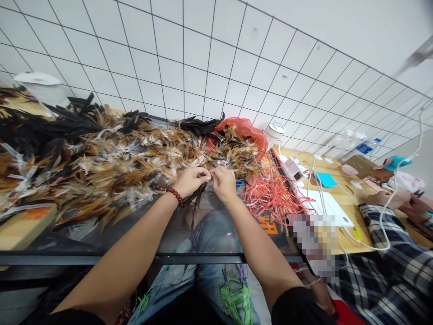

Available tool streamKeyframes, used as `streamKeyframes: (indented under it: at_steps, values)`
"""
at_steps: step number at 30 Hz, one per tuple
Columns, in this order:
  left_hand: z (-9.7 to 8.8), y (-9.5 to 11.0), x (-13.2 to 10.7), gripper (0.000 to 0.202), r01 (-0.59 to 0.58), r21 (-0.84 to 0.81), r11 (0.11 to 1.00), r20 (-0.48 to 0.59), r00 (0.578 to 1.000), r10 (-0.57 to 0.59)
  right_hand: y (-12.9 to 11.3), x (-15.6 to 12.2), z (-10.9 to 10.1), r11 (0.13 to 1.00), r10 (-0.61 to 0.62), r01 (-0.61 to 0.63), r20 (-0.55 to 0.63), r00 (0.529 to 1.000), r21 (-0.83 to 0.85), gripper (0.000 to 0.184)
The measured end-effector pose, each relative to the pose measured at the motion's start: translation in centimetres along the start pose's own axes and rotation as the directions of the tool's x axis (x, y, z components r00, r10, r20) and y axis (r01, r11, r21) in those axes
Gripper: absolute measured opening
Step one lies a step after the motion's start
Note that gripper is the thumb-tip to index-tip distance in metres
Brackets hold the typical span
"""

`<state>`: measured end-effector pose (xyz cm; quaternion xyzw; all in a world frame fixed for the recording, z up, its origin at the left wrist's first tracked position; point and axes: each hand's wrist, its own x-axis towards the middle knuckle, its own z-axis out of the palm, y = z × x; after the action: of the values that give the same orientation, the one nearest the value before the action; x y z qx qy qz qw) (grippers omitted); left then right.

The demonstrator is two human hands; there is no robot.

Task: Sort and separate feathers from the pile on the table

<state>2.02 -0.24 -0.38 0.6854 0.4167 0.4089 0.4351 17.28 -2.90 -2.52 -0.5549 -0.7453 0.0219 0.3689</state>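
My left hand [191, 179], with a red bead bracelet [174, 195] on the wrist, is closed on a small bunch of dark feathers [195, 201] that hangs down from it. Right beside it, my right hand [223, 182] pinches the top of the same bunch, fingertips touching the left hand's. Both hands hover just in front of a big heap of brown, black and white feathers [101, 162] spread over a glass tabletop [162, 239].
A tangle of red plastic strips [274, 194] lies right of my hands, a red plastic bag [245, 131] behind it. Further right a wooden table [338, 174] carries white cables, a white cup and small items. Another person in a plaid sleeve [392, 243] sits at the right.
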Motion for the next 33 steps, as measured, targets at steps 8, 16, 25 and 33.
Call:
streamKeyframes:
  at_steps: [8, 16, 25, 33]
  values:
    - [0.2, 0.2, -0.2, 0.032, 0.332, -0.469, 0.819, -0.043, 0.917, -0.396, -1.0, -0.3, -0.3, 0.99, -0.044, 0.032, -0.087, 0.995, -0.135, 0.014]
    - [0.1, 0.3, -0.1, 0.029, 0.368, -0.496, 0.787, -0.041, 0.895, -0.444, -1.1, -0.3, 0.3, 0.995, -0.102, 0.102, -0.055, 0.993, 0.005, 0.011]
    - [-1.0, 0.7, 0.3, 0.016, 0.437, -0.613, 0.658, 0.117, 0.874, -0.471, -0.5, -0.2, 0.5, 0.974, -0.122, 0.148, -0.151, 0.981, 0.174, 0.016]
    - [-1.0, 1.0, 0.3, 0.019, 0.387, -0.67, 0.633, 0.05, 0.875, -0.482, -0.3, 0.0, 0.6, 0.961, -0.128, 0.164, -0.17, 0.977, 0.221, 0.016]
